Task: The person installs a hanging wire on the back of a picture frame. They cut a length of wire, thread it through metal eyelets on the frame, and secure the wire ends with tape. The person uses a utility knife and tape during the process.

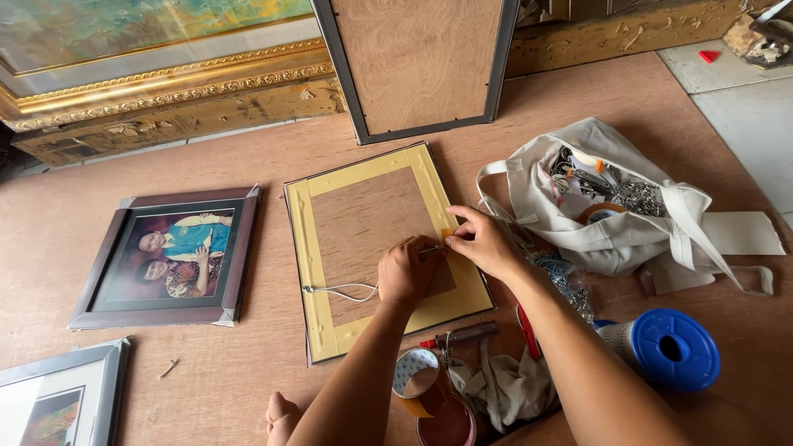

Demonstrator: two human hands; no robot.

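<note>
Both hands [446, 256] pinch cord [347, 290] on frame back [363, 223].

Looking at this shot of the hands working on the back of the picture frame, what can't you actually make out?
Head view only:
- The small piece pinched between left hand and right hand: too small, hidden by fingers.
- Where the white cord ends: left hand covers it.
- Contents of the cloth bag: tangled metal bits, too small to tell.
- Silver-framed picture: cut off by the bottom-left edge.
- Tape roll: partly hidden by the left forearm.
</note>
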